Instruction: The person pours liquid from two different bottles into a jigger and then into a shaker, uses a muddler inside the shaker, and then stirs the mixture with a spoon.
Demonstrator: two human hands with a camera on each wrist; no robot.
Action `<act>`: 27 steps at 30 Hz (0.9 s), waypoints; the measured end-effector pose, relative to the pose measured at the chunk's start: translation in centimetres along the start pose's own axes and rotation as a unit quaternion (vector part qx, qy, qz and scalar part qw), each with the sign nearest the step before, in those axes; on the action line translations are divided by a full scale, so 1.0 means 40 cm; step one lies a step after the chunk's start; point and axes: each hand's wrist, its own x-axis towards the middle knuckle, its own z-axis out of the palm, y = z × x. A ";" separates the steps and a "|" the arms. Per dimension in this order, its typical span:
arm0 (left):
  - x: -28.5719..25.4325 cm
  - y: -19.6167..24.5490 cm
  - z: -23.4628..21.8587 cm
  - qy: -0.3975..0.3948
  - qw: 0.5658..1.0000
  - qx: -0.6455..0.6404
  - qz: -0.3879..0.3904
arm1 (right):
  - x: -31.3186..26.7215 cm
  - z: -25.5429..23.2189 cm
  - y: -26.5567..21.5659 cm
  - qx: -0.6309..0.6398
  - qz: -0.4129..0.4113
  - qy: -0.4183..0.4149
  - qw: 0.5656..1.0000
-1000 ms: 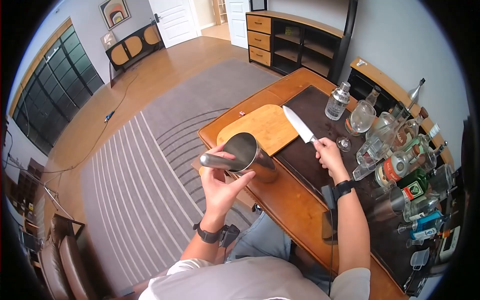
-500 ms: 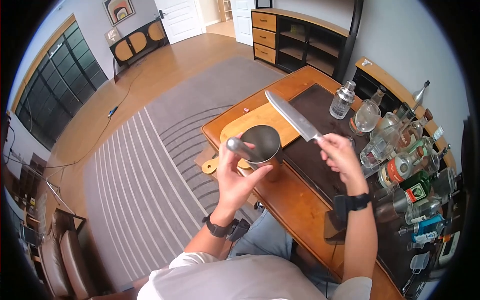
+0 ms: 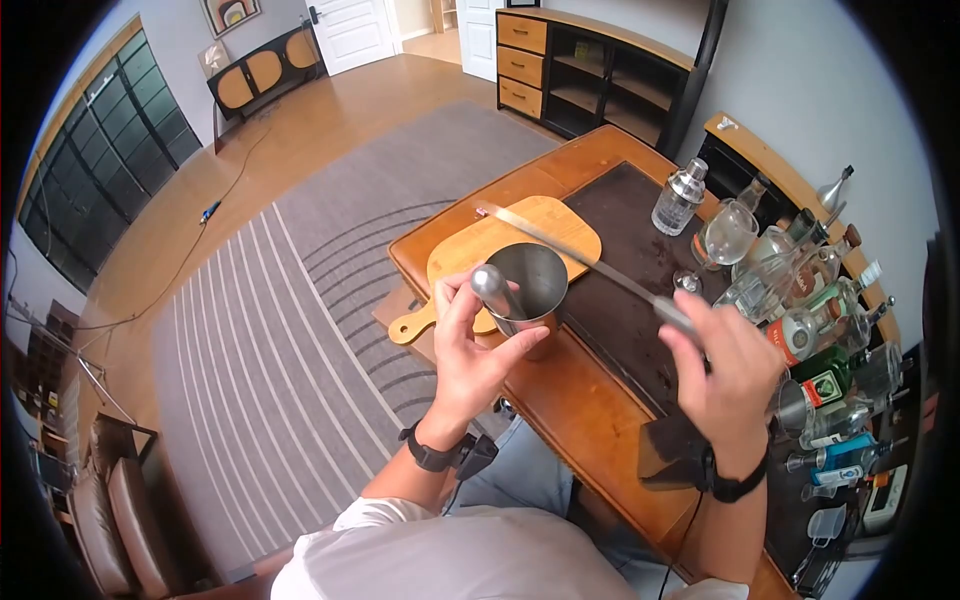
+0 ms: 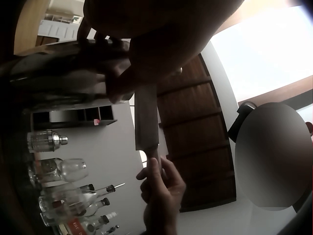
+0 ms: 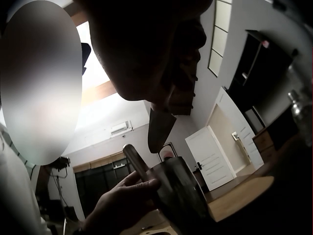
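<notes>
My left hand [image 3: 470, 365] grips a metal shaker tin [image 3: 546, 285], thumb and fingers round its side. A rounded metal rod [image 3: 490, 284] leans out over the rim on the thumb side, its lower end hidden inside the tin. My right hand [image 3: 728, 375] holds a kitchen knife [image 3: 575, 252] by the handle, with the blade stretched out to the left beyond the tin. In the left wrist view the broad blade [image 4: 146, 120] stands upright above the right hand [image 4: 164, 196]. The right wrist view has the blade tip [image 5: 159, 134] just above the tin [image 5: 178, 193].
A wooden cutting board [image 3: 455, 265] lies on the leather-topped table [image 3: 570, 385] behind the tin. To the right stand a glass shaker [image 3: 680, 198], a stemmed glass [image 3: 727, 233] and several bottles, including a green one [image 3: 828, 378]. A small red-and-white item [image 3: 483, 209] lies near the far edge.
The knife has risen off the board side and swung toward me, its blade now pointing left and blurred. My right hand came nearer and to the right. The left hand shifted slightly right with the tin.
</notes>
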 end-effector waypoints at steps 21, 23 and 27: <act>-0.008 0.008 -0.055 0.012 0.999 -0.024 -0.044 | -0.124 0.428 0.119 0.539 0.530 -0.260 0.600; -0.007 0.010 -0.048 0.007 0.999 -0.026 -0.025 | -0.101 0.388 0.124 0.574 0.534 -0.225 0.579; -0.001 0.022 -0.038 0.007 0.998 -0.041 -0.044 | -0.034 0.256 0.108 0.508 0.405 -0.120 0.751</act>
